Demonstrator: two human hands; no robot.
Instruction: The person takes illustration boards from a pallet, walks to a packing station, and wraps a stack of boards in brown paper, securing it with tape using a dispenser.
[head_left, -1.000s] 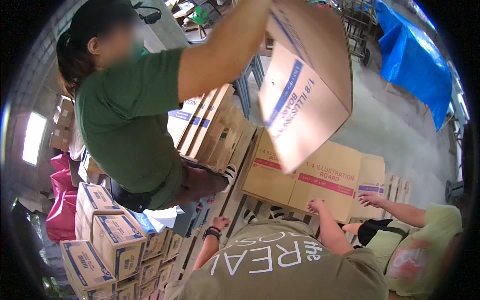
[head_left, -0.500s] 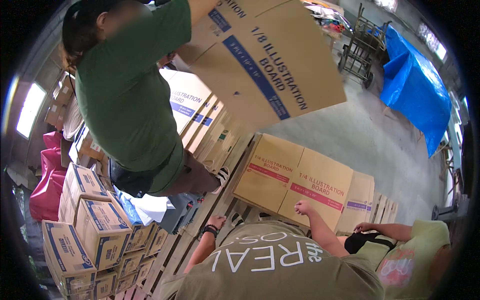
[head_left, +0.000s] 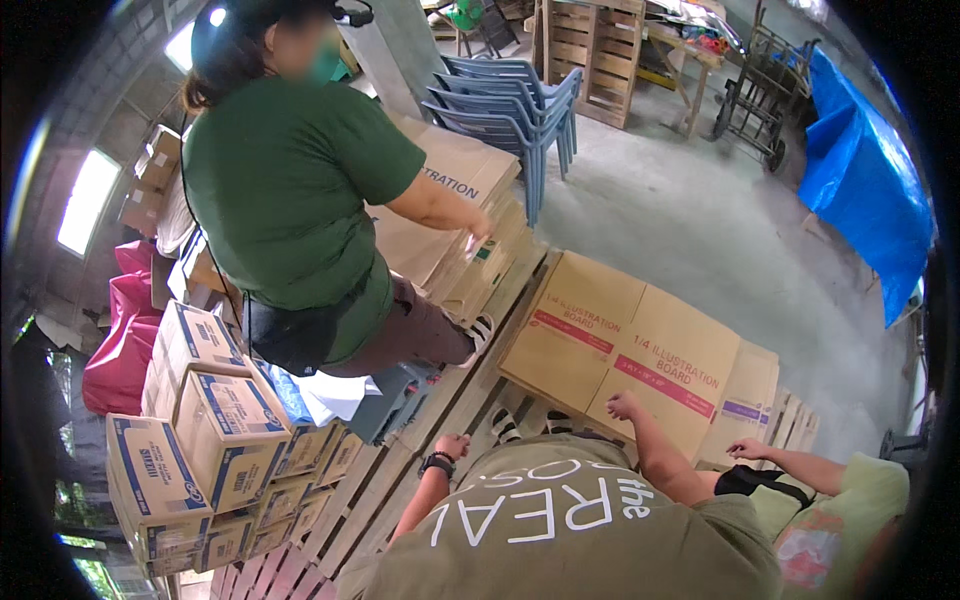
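Observation:
My left hand [head_left: 455, 446], with dark bands at the wrist, hangs over the slatted wooden pallet [head_left: 368, 482]. Its fingers are curled in and nothing shows in them. Loosely closed too, my right hand [head_left: 622, 405] appears just over the near side of a large brown carton with a red stripe [head_left: 660, 365]; I cannot tell whether it touches. Beyond, a co-worker in a green shirt [head_left: 300, 190] stands by a carton stack, one arm stretched over the top carton [head_left: 440, 185]. At right, another person's hand [head_left: 748, 449] is near a smaller carton with a purple stripe [head_left: 745, 408].
Taped cartons with blue edges [head_left: 225, 430] are stacked at left, beside a red cover [head_left: 120, 350]. Stacked blue-grey plastic chairs [head_left: 510, 100] stand behind the co-worker. A hand truck [head_left: 765, 100] and a blue tarp [head_left: 865, 190] are at the far right, across the concrete floor.
The large carton the co-worker held raised now lies on the stack, and the co-worker's arm is lowered. My hands keep nearly the same pose while the view has shifted slightly.

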